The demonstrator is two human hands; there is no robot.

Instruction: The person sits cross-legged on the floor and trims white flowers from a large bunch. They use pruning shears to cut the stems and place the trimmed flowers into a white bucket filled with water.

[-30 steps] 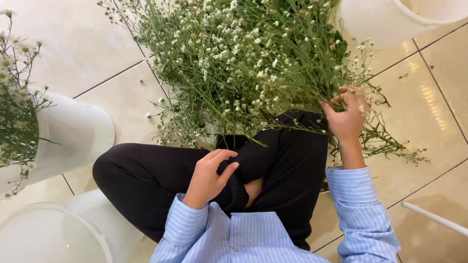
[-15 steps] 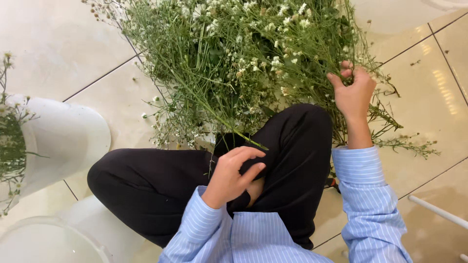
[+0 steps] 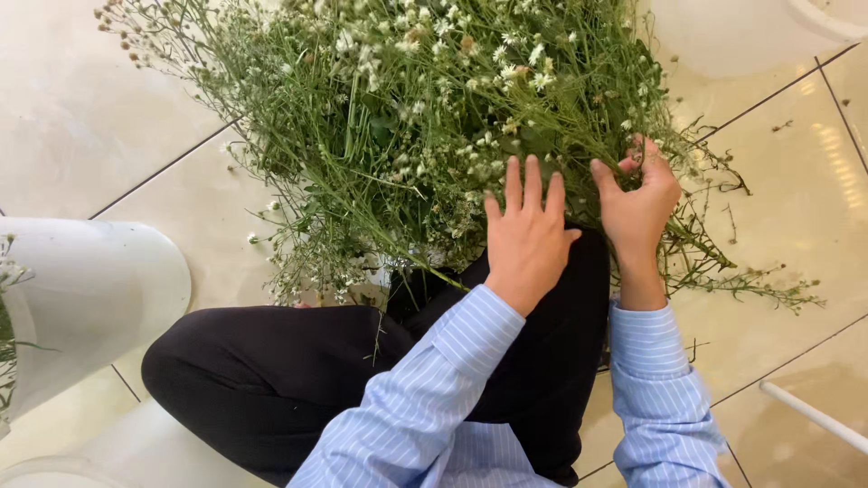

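Viewpoint: I look straight down at my own lap while I sit on a pale tiled floor (image 3: 108, 117), knees folded in black trousers (image 3: 271, 370).
Left hand: my left hand (image 3: 527, 237) lies palm down, fingers straight and slightly spread, fingertips pressed into the near edge of a heap of wildflowers (image 3: 407, 117). It holds nothing that I can see.
Right hand: my right hand (image 3: 640, 201) is just beside the left, on its right, thumb towards it. Its fingers curl loosely around a few thin green stems at the near right edge of the heap, a light grasp rather than a fist.
Sleeves: both forearms wear a blue and white striped shirt (image 3: 452, 398), cuffs buttoned at the wrists.
Flowers: the heap of small white blooms on long green stems lies on the floor beyond my knees, filling the far middle of the view, stalks overlapping my trousers.
Change: half a second ago my left hand rested curled on my knee; it has now reached forward into the stems. My right hand has stayed at the same edge of the heap.
Surroundings: a white bucket (image 3: 81, 298) stands on the near left, holding a few flower sprigs; another white bucket (image 3: 732, 36) stands at the far right. Loose stems (image 3: 750, 280) trail over the floor right of my right hand.
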